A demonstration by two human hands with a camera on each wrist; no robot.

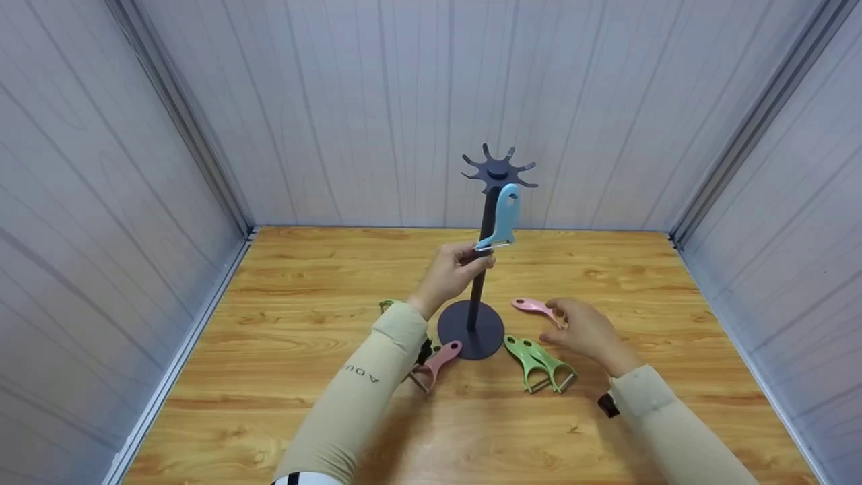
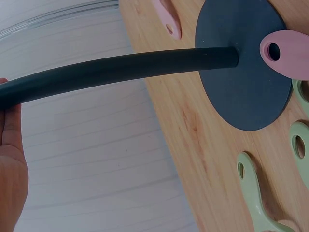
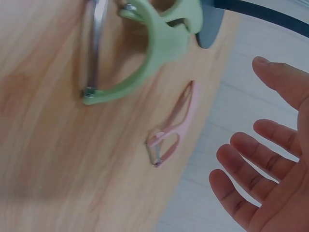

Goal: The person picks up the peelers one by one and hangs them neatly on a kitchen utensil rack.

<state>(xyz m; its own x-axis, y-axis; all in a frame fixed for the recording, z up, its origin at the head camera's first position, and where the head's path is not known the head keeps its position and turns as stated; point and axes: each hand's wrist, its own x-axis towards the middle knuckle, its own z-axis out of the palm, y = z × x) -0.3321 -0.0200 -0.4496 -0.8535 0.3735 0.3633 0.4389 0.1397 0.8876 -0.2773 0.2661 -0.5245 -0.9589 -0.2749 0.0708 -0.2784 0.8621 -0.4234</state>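
A dark stand (image 1: 497,172) with a ring of hooks on top rises from a round base (image 2: 241,104). From one front hook hangs a light blue peeler (image 1: 506,214). My left hand (image 1: 456,269) grips the stand's pole (image 2: 145,66) just below that peeler's blade. To the right of the base, my right hand (image 1: 584,329) is above a pink peeler (image 3: 181,123) lying on the table. Its fingers (image 3: 241,193) are spread and hold nothing. Two green peelers (image 1: 542,364) lie side by side, nearer to me than the right hand.
Left of the base, another pink peeler (image 1: 441,360) rests partly over the base's edge. Green peelers (image 2: 251,193) lie beside it, partly hidden by my left sleeve in the head view. Pale panel walls (image 1: 337,121) enclose the wooden table (image 1: 269,350) at the back and both sides.
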